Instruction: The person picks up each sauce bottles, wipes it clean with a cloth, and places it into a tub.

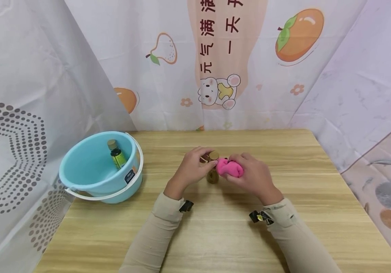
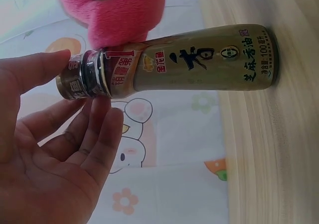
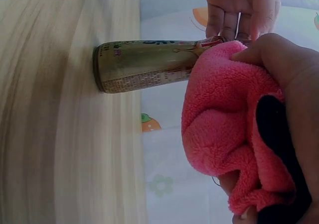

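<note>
Bottle is standing on the table, the left hand pinching its cap (seemingly for steadiness), while the right hand is gripping pink cloth beside its neck.

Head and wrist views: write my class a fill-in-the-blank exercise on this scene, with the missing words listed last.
1. The right hand holds a plush cloth that is mainly ____.
2. The left hand touches a sesame oil bottle standing on the wood-grain ____.
3. A smaller-looking bottle leans inside the light ____ bucket.
4. In the head view, the bucket stands to the ____ of both hands.

Missing words: pink; table; blue; left.
</note>
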Demonstrator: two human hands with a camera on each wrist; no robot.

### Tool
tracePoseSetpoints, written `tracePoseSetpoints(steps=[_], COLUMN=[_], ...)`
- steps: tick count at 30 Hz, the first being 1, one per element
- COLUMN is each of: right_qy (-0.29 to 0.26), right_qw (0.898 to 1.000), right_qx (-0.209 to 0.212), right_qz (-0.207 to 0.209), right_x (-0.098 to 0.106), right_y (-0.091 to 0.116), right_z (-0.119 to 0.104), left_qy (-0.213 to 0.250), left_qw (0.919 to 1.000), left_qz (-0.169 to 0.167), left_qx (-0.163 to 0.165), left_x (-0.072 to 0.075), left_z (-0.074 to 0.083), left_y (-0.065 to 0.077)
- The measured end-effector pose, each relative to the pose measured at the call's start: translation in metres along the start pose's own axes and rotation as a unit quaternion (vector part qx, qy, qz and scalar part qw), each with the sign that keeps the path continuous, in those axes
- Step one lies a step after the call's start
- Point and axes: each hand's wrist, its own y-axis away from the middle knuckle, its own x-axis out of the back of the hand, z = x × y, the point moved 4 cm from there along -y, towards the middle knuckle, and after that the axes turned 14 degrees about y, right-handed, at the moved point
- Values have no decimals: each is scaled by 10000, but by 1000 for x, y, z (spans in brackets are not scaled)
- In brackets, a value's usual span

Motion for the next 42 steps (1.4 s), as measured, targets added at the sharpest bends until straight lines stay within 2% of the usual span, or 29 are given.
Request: tracePoseSetpoints(steps=[10,20,27,35,42], right_qy=[265,427,464,365,303], right_qw=[9959,9857,9860,9882,9942], right_qx=[8,-110,-68,-108,-46], right_qz=[-869,-1624,-1600,-1485,-1030], right_x=[-25,-42,-45,-34,-23], right_y=[5,11,13,9,5], right_z=[-3,-3,-2,-4,-5], left_qy=[-34,68,-86,-368,-431], left_qw=[10000,9993,9999,9993,9989], left_qz=[65,354,103,-16,15], left_qx=[20,126,9,-104,-199], left_x=[0,2,2,2,2], left_z=[-2,-2,0,1,2], left_y=[2,2,3,3,3])
